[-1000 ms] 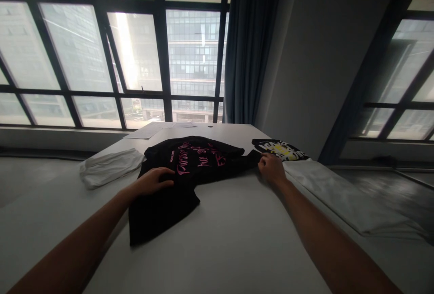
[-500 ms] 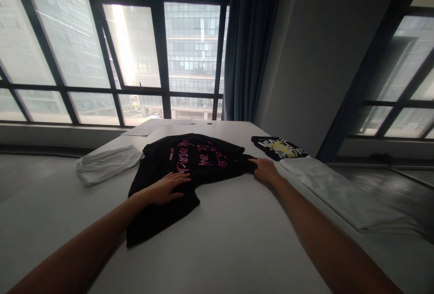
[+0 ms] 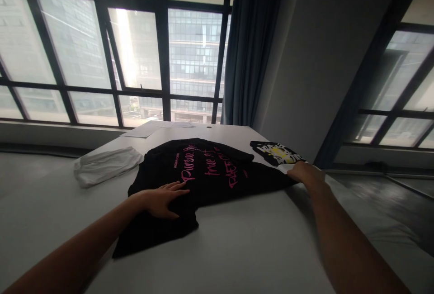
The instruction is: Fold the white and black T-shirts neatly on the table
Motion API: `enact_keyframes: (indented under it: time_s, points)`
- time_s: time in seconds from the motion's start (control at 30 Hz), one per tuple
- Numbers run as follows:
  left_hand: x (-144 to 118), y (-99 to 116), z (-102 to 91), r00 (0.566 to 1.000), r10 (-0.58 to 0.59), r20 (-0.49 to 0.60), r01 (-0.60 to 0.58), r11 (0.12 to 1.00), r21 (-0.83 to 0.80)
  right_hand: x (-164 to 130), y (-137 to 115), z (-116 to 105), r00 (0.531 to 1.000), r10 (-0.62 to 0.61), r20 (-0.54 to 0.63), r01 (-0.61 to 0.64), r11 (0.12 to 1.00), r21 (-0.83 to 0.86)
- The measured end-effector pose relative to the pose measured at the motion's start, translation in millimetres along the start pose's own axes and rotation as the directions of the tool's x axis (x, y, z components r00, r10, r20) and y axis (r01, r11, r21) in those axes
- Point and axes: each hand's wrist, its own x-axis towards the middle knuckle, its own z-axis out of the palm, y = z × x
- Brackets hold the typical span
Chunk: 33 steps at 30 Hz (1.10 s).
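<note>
A black T-shirt with pink lettering lies spread on the white table. My left hand rests flat on the shirt's left part, fingers stretched and apart. My right hand is at the shirt's right edge, closed on the fabric and holding it stretched out to the right. Just beyond that hand lies a folded black garment with a yellow and white print.
A folded white cloth lies at the table's left. Papers sit at the far edge by the windows. A white garment lies along the right side behind my right arm. A dark curtain hangs at the wall corner.
My right hand has drawn the shirt's edge far to the right, spreading the fabric and uncovering more lettering. My left hand has slid slightly toward me and stays pressed on the shirt.
</note>
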Motion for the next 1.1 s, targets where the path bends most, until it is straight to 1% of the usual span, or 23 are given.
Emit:
enact_keyframes:
  time_s: [0.07, 0.1, 0.17, 0.23, 0.27, 0.3, 0.37, 0.43, 0.47, 0.5, 0.53, 0.57, 0.6, 0.63, 0.67, 0.7, 0.73, 0.77, 0.8, 0.83, 0.93, 1.0, 1.1]
  points:
    - [-4.9, 9.3, -8.0, 0.998, 0.05, -0.038, -0.052, 0.997, -0.053, -4.3, -11.5, 4.2, 0.986, -0.165, -0.024, 0.166, 0.985, 0.039]
    - [-7.4, 13.7, -12.5, 0.994, 0.095, -0.058, -0.1, 0.991, -0.09, -7.5, -20.2, 6.6, 0.963, -0.269, -0.022, 0.27, 0.96, 0.076]
    - [-12.5, 22.1, -21.4, 0.978, 0.199, -0.061, -0.206, 0.964, -0.169, -14.2, -38.2, 11.8, 0.875, -0.485, 0.005, 0.477, 0.862, 0.173]
    - [-18.4, 30.1, -29.4, 0.96, 0.279, -0.037, -0.279, 0.929, -0.242, -18.2, -49.6, 17.0, 0.809, -0.578, 0.107, 0.542, 0.804, 0.245]
    - [-21.8, 34.0, -32.7, 0.948, 0.316, -0.019, -0.309, 0.909, -0.28, -18.4, -51.0, 19.3, 0.797, -0.579, 0.173, 0.531, 0.808, 0.257]
    - [-25.5, 37.8, -35.5, 0.935, 0.355, -0.002, -0.337, 0.885, -0.321, -17.3, -49.3, 21.5, 0.797, -0.555, 0.236, 0.503, 0.828, 0.248]
    - [-33.1, 44.2, -38.9, 0.898, 0.435, 0.066, -0.369, 0.826, -0.426, -11.6, -39.1, 24.8, 0.828, -0.443, 0.343, 0.397, 0.896, 0.197]
    - [-39.0, 47.0, -39.2, 0.836, 0.507, 0.209, -0.315, 0.756, -0.573, -3.8, -25.5, 27.0, 0.845, -0.296, 0.445, 0.254, 0.955, 0.154]
    - [-40.3, 46.5, -38.4, 0.803, 0.529, 0.277, -0.253, 0.722, -0.644, -0.2, -20.0, 27.7, 0.844, -0.238, 0.481, 0.195, 0.971, 0.14]
    - [-40.1, 44.4, -36.9, 0.784, 0.535, 0.315, -0.187, 0.688, -0.702, 2.6, -16.3, 28.3, 0.848, -0.206, 0.488, 0.164, 0.978, 0.128]
    - [-38.1, 40.9, -35.1, 0.796, 0.519, 0.312, -0.139, 0.658, -0.74, 4.3, -14.9, 28.7, 0.864, -0.204, 0.46, 0.168, 0.979, 0.118]
    - [-34.4, 36.1, -32.8, 0.844, 0.47, 0.257, -0.13, 0.646, -0.753, 4.7, -16.0, 29.3, 0.887, -0.231, 0.4, 0.204, 0.973, 0.11]
    - [-29.1, 30.3, -30.1, 0.912, 0.38, 0.153, -0.154, 0.663, -0.733, 3.9, -19.3, 30.3, 0.904, -0.281, 0.321, 0.261, 0.96, 0.104]
    - [-22.6, 23.9, -26.9, 0.966, 0.259, 0.015, -0.181, 0.715, -0.675, 2.0, -24.5, 31.9, 0.907, -0.35, 0.235, 0.333, 0.936, 0.11]
    - [-15.5, 17.1, -23.0, 0.982, 0.139, -0.128, -0.188, 0.791, -0.583, -0.8, -30.8, 34.3, 0.891, -0.426, 0.155, 0.409, 0.903, 0.132]
    - [-8.2, 10.2, -18.5, 0.967, 0.048, -0.249, -0.165, 0.867, -0.47, -4.2, -37.6, 37.5, 0.863, -0.498, 0.09, 0.48, 0.861, 0.166]
    - [-1.3, 3.6, -13.4, 0.945, -0.006, -0.328, -0.118, 0.927, -0.355, -7.7, -44.2, 41.3, 0.829, -0.557, 0.047, 0.538, 0.818, 0.203]
    - [5.0, -2.5, -8.0, 0.932, -0.032, -0.36, -0.065, 0.965, -0.255, -10.9, -50.0, 45.4, 0.799, -0.601, 0.023, 0.58, 0.78, 0.235]
    - [10.4, -8.0, -2.6, 0.933, -0.048, -0.356, -0.017, 0.984, -0.176, -13.6, -54.6, 49.4, 0.781, -0.624, 0.022, 0.599, 0.758, 0.259]
    - [14.9, -12.6, 2.6, 0.942, -0.059, -0.329, 0.02, 0.993, -0.118, -15.6, -57.9, 52.9, 0.777, -0.628, 0.041, 0.596, 0.755, 0.274]
    - [22.9, -21.0, 13.7, 0.97, -0.108, -0.219, 0.105, 0.994, -0.025, -16.8, -61.1, 56.3, 0.793, -0.594, 0.135, 0.539, 0.787, 0.302]
    - [23.5, -21.9, 17.2, 0.98, -0.126, -0.156, 0.129, 0.992, 0.009, -15.8, -60.3, 51.7, 0.785, -0.587, 0.198, 0.515, 0.796, 0.316]
    - [15.5, -16.6, 19.9, 0.991, -0.112, -0.072, 0.114, 0.993, 0.022, -15.9, -59.0, 38.0, 0.758, -0.574, 0.31, 0.502, 0.817, 0.285]
